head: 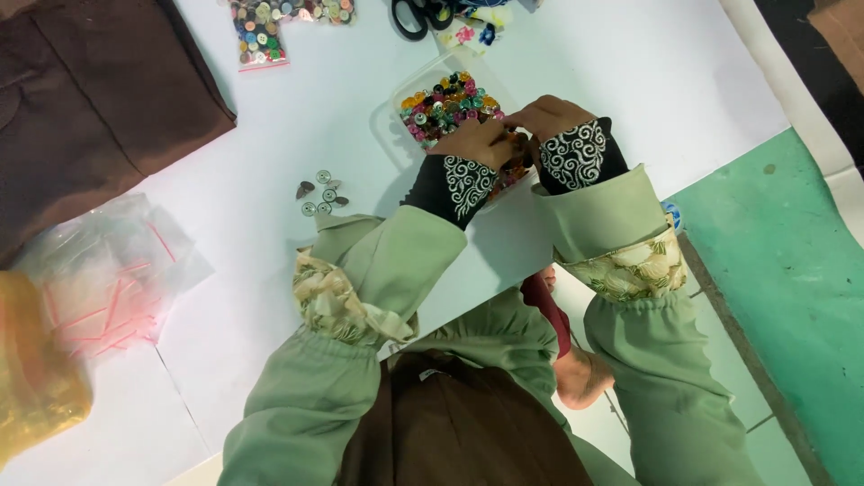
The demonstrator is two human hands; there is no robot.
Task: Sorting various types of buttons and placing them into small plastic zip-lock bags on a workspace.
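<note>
Looking down from the head camera, both hands meet over a clear plastic container (pixel 409 85) packed with mixed coloured buttons (pixel 443 106), which sits on the white table (pixel 630 81) straight ahead of the person. The left hand (pixel 481 142) is curled with its fingertips down among the buttons at the near end of the container; the right hand (pixel 547 114) lies just beside it, fingers bent and drawn narrow, tips touching the left hand's. Whether either pinches a button cannot be told, since the knuckles hide the fingertips.

As a judgement, the buttons are light, hard and smooth, so they will slide and scatter easily. One is best taken by its rim between thumb and forefinger. The container looks thin-walled and light, likely to skid if pushed, so it wants steadying by its rim or side wall. Its long axis runs diagonally, from far left toward near right, with the open top facing up. The near right end is covered by the hands.

Left of the wrists, a small cluster of loose metal buttons (pixel 320 192) lies flat on the table, well apart from the container. Farther off are a bag of buttons (pixel 259 31), black scissors (pixel 416 15), brown cloth (pixel 99 90) at far left, and clear zip bags (pixel 103 270) near the left elbow.
</note>
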